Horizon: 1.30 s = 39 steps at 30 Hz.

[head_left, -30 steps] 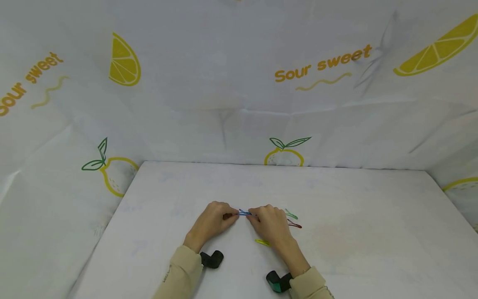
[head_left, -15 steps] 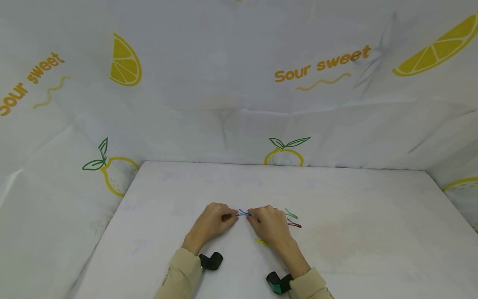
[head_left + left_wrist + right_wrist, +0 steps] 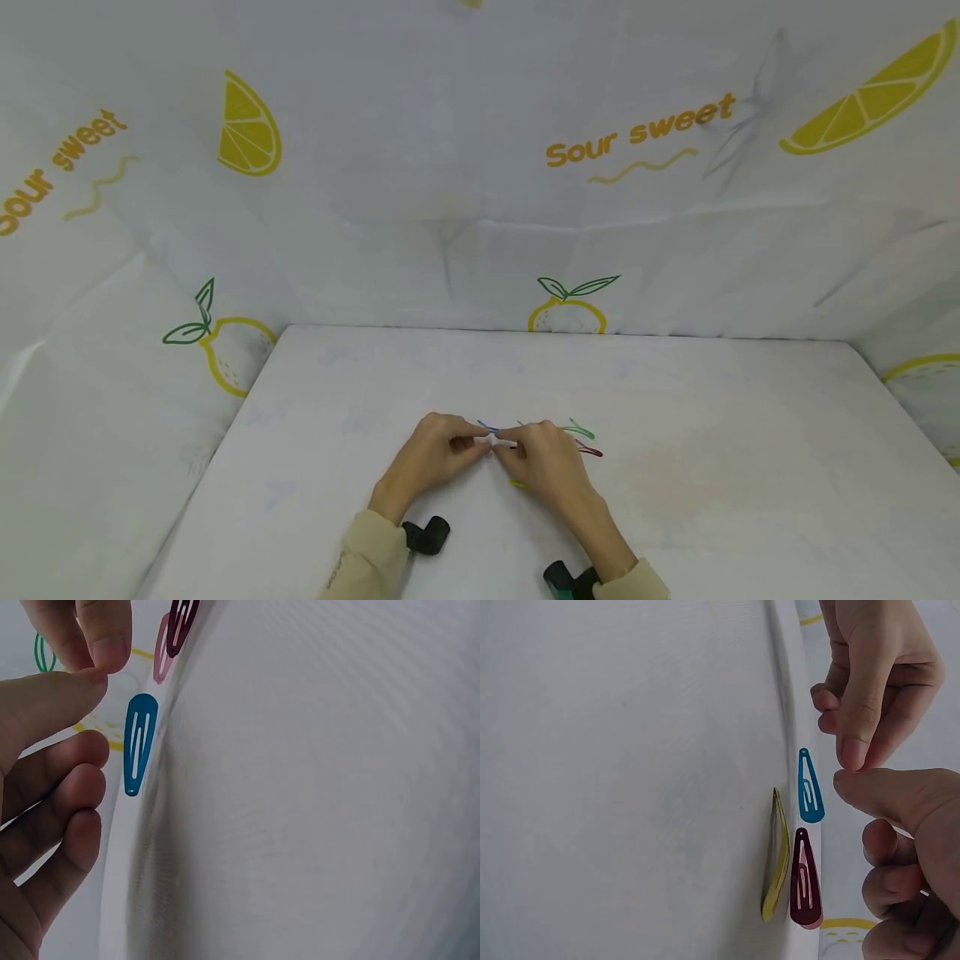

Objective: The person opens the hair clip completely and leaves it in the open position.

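Observation:
A blue snap hair clip point(image 3: 487, 427) lies on the white table just beyond my fingertips; the left wrist view shows this blue clip point(image 3: 139, 746) flat side on, with a gap to the fingers. My left hand point(image 3: 431, 457) reaches in from the left, index and thumb extended and apart. From the right my right hand point(image 3: 547, 462) meets it, thumb tip against thumb tip or very near. No object shows between the fingers of either hand. Close to the right hand lie a green clip point(image 3: 581, 430), a dark red clip point(image 3: 591, 450) and a yellow clip point(image 3: 516, 483), partly covered.
A pink clip point(image 3: 162, 652) shows behind the dark red one in the left wrist view. The white table point(image 3: 712, 467) ends at a backdrop point(image 3: 420, 167) printed with lemons. Black wrist cameras point(image 3: 427, 535) hang below the sleeves.
Both hands held the blue clip between them before. Their fingertips have now come together slightly nearer the body, and the clip sits apart from them.

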### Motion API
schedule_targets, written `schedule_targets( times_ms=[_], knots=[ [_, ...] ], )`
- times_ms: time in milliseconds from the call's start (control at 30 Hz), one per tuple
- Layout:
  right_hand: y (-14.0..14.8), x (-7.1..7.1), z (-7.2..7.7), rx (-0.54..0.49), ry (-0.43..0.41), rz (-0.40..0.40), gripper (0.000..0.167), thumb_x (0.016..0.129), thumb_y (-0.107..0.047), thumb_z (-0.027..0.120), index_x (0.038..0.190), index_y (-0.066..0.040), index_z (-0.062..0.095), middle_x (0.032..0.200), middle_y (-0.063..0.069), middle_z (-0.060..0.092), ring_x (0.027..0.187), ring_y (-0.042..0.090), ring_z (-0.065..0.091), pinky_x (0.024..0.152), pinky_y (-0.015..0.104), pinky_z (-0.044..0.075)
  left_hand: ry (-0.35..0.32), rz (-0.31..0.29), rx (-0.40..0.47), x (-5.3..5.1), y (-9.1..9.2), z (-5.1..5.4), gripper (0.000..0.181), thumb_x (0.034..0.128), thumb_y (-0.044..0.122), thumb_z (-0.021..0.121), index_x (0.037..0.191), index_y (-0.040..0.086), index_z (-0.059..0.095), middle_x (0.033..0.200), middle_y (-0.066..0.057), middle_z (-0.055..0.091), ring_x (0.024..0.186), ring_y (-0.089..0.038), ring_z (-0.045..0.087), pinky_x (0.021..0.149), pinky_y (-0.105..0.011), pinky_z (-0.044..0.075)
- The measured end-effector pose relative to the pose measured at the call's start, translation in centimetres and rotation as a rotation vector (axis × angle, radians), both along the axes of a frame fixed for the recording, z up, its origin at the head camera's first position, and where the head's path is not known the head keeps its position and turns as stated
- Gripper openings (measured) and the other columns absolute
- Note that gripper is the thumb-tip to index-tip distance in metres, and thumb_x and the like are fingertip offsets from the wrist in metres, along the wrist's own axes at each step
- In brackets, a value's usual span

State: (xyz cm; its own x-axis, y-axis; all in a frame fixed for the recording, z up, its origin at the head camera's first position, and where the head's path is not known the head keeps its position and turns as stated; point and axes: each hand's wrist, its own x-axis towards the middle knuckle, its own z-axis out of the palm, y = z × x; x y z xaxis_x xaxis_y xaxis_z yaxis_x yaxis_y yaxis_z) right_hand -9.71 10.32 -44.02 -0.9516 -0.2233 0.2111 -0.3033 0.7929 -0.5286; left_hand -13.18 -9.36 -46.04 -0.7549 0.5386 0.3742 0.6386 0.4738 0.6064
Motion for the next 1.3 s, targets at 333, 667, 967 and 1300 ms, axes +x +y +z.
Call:
schedule_targets(
  times_ms=[333, 667, 967, 1300],
  knots=[
    [1.9, 1.5, 0.1, -0.159, -0.167, 0.007, 0.012, 0.086, -0.014, 0.08, 0.097, -0.012, 0.083, 0.048, -0.015, 0.042, 0.046, -0.004, 0.031, 0.046, 0.016, 0.025, -0.183, -0.067, -0.042, 1.5, 1.4, 0.9, 0.016, 0.0862, 0.011, 0.082, 0.101, 0.006, 0.082, 0.076, 0.0, 0.073, 0.065, 0.005, 0.056, 0.064, -0.013, 0.05],
    [3.6, 3.3, 0.4, -0.182, -0.207, -0.012, 0.014, 0.084, -0.013, 0.08, 0.098, -0.012, 0.083, 0.049, -0.014, 0.048, 0.047, -0.005, 0.035, 0.047, 0.017, 0.029, -0.203, -0.114, -0.07, 2.3, 2.5, 1.5, 0.02, 0.0853, 0.015, 0.084, 0.103, 0.005, 0.081, 0.074, 0.0, 0.073, 0.064, 0.008, 0.055, 0.063, -0.009, 0.048],
    [4.6, 3.8, -0.2, -0.225, -0.232, 0.024, 0.014, 0.084, -0.011, 0.081, 0.098, -0.01, 0.082, 0.058, -0.012, 0.057, 0.052, -0.005, 0.044, 0.05, 0.018, 0.04, -0.184, -0.113, -0.108, 2.8, 3.1, 0.8, 0.019, 0.0833, 0.014, 0.085, 0.1, 0.005, 0.082, 0.076, -0.001, 0.074, 0.068, 0.001, 0.058, 0.065, -0.008, 0.046],
    [5.1, 3.8, -1.0, -0.302, -0.29, 0.088, 0.021, 0.083, -0.006, 0.081, 0.103, 0.0, 0.08, 0.062, -0.008, 0.06, 0.054, -0.005, 0.047, 0.05, 0.018, 0.043, -0.161, -0.103, -0.149, 2.7, 3.2, 0.1, 0.019, 0.0841, 0.017, 0.085, 0.1, 0.008, 0.082, 0.079, 0.002, 0.072, 0.072, 0.001, 0.055, 0.068, -0.009, 0.044]
  ],
)
